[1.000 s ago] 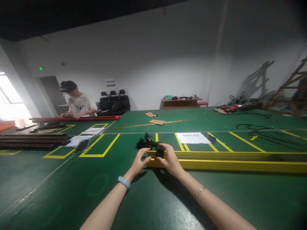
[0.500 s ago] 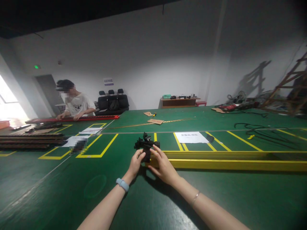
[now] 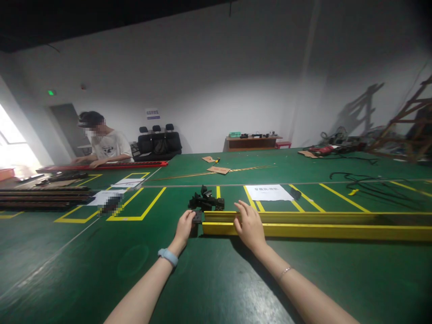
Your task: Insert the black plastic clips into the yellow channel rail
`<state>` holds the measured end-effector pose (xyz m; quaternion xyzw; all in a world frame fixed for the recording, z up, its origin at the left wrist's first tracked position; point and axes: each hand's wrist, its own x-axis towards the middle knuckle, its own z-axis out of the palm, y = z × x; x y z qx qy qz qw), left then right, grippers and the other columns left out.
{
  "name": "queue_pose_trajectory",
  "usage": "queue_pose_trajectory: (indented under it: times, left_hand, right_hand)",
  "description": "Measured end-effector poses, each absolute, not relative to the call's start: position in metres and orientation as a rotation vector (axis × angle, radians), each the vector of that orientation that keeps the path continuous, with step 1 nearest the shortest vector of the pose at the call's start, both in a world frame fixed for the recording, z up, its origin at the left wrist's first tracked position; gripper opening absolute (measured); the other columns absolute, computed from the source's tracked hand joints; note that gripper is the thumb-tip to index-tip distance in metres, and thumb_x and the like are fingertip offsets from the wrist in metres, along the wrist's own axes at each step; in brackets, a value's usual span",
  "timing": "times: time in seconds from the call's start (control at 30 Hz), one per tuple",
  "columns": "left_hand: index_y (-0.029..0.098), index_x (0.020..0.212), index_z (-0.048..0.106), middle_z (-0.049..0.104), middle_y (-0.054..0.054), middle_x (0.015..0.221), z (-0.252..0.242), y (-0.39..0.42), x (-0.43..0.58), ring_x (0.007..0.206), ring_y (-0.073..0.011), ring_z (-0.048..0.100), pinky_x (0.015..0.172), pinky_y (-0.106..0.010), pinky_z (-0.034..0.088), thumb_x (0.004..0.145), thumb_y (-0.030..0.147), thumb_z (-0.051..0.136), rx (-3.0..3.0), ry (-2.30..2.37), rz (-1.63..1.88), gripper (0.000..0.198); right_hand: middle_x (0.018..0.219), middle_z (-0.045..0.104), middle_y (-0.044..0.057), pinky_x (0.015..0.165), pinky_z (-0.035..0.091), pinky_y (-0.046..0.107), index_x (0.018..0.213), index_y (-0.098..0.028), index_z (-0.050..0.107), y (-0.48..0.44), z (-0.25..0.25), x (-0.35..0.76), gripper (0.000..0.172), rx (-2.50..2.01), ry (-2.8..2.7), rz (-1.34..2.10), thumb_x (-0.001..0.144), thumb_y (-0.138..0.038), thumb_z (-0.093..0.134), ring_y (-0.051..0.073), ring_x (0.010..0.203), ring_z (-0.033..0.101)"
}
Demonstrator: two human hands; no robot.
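Observation:
A long yellow channel rail [image 3: 320, 225] lies across the green floor. My left hand [image 3: 185, 226] is closed on a small black end piece [image 3: 197, 217] held against the rail's left end. My right hand [image 3: 249, 221] rests on top of the rail a little to the right, fingers spread over it. A pile of black plastic parts [image 3: 205, 202] sits just behind the rail's left end.
Another person [image 3: 106, 144] works at a red rail [image 3: 111, 165] at the far left. Dark rails [image 3: 43, 198] are stacked on the left. Paper sheets [image 3: 268, 192], cardboard scraps [image 3: 220, 170] and black cables [image 3: 364, 182] lie on the floor with yellow markings.
The black piece went from my right hand to my left, which now holds it at the rail's left end. My right hand moved right and settled on the rail.

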<state>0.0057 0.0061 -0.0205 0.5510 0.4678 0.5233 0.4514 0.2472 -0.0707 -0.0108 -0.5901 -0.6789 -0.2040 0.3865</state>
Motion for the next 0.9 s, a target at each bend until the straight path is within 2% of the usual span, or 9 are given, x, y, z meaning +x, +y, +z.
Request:
queue_pose_trajectory:
  times: [0.23,0.5,0.7,0.9]
  left_hand:
    - [0.017,0.081,0.064,0.067,-0.004,0.081,-0.0195,0.0047,0.0064,0.073,-0.0182,0.059,0.060,-0.024,0.042,0.072,0.049,0.056,1.445,1.216,1.265,0.035]
    - [0.017,0.081,0.063,0.066,-0.003,0.080,-0.0217,0.0079,0.0068,0.069,-0.0178,0.057,0.057,-0.025,0.041,0.076,0.049,0.051,1.537,1.249,1.184,0.035]
    - [0.018,0.076,0.065,0.067,-0.003,0.075,-0.0193,0.0056,0.0102,0.075,-0.0210,0.059,0.066,-0.027,0.041,0.077,0.049,0.052,1.674,1.271,1.182,0.034]
    - [0.019,0.079,0.070,0.071,-0.007,0.092,-0.0188,0.0049,0.0092,0.091,-0.0244,0.062,0.082,-0.033,0.043,0.081,0.040,0.048,1.677,1.253,1.233,0.030]
  right_hand:
    - [0.124,0.055,0.012,0.102,0.036,0.044,0.123,-0.016,0.052,-0.0693,-0.0117,0.2473,0.038,-1.504,-1.733,-0.554,0.086,-0.019,0.045,0.024,0.113,0.050]
    - [0.122,0.055,0.012,0.102,0.037,0.042,0.119,-0.016,0.055,-0.0707,-0.0108,0.2465,0.034,-1.519,-1.734,-0.535,0.086,-0.019,0.045,0.023,0.113,0.050]
    - [0.124,0.054,0.013,0.101,0.038,0.041,0.118,-0.016,0.057,-0.0718,-0.0094,0.2459,0.033,-1.527,-1.736,-0.522,0.086,-0.020,0.045,0.023,0.113,0.050]
    - [0.123,0.055,0.013,0.100,0.039,0.043,0.117,-0.017,0.057,-0.0706,-0.0107,0.2463,0.033,-1.512,-1.727,-0.517,0.087,-0.020,0.044,0.024,0.112,0.051]
